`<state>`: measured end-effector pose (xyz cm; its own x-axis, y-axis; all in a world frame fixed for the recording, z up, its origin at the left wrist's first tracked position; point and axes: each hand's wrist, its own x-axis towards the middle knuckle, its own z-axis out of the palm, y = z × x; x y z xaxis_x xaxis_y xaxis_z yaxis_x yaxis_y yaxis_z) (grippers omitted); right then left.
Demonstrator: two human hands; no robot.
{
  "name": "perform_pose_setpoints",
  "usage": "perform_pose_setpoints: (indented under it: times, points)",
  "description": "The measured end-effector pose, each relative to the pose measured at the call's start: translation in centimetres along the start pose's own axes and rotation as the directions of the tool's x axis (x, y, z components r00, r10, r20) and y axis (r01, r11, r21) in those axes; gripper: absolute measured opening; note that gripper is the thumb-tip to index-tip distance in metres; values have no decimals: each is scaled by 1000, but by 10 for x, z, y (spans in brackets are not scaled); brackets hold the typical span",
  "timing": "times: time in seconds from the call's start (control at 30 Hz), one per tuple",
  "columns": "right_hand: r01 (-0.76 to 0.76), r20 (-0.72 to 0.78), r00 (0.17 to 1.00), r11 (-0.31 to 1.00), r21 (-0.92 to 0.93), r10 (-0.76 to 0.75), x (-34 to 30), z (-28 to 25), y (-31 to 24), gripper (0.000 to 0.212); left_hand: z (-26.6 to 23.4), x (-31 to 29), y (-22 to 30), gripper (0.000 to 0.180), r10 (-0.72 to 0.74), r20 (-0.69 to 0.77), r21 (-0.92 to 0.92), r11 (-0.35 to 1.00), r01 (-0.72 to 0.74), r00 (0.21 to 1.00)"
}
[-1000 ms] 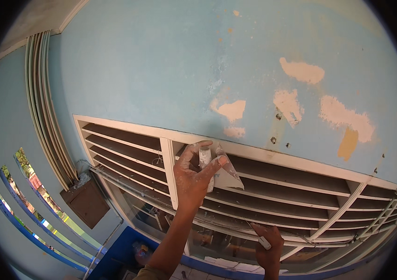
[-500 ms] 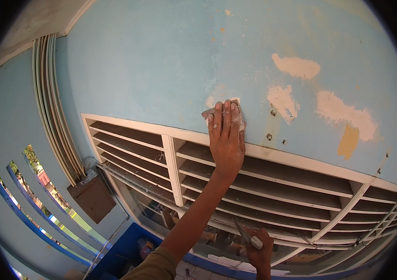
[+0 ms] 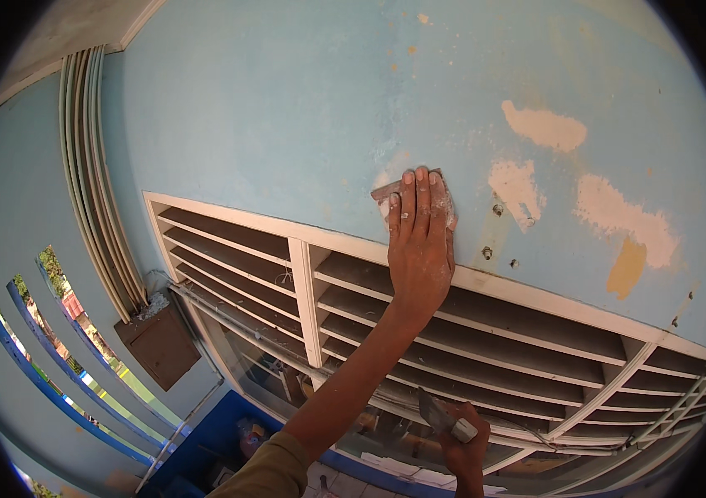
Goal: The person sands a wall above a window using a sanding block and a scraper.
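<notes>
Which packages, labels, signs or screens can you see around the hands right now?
None can be made out as a package, label, sign or screen.
Nearest candidate: brown box, flat and squarish, on the wall at lower left under the bundled pipes; no marking can be made out.

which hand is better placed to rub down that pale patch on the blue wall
The left hand: it presses sandpaper flat against the wall over a pale patch. The right hand is low, gripping a putty knife.
</notes>
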<state>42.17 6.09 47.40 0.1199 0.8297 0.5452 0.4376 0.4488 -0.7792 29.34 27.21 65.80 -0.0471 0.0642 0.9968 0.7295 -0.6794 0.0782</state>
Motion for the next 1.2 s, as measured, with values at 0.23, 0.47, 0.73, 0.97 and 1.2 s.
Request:
perform_pose_setpoints:
  times: [0.23, 0.47, 0.73, 0.97, 1.2]
  points:
    - [-62, -86, 995, 998, -33, 59, -12, -15, 16, 47, 3, -2, 5, 58, -47, 35, -37, 998, 48, 998]
    - [-64, -65, 995, 993, 104, 71, 53, -64, -62, 36, 7, -10, 8, 56, -59, 34, -32, 998, 60, 998]
    - [599, 281, 797, 757, -262, -534, 201, -98, -139, 87, -6, -13, 6, 58, -83, 21, 28, 996, 82, 996]
    - [688, 368, 724, 650, -324, -583, 220, -98, -124, 73, -4, -22, 1, 58, -65, 68, 40, 997, 62, 996]
    - [682, 365, 728, 665, -305, -580, 221, -96, -115, 57, -8, -17, 3, 55, -78, 67, 100, 992, 71, 995]
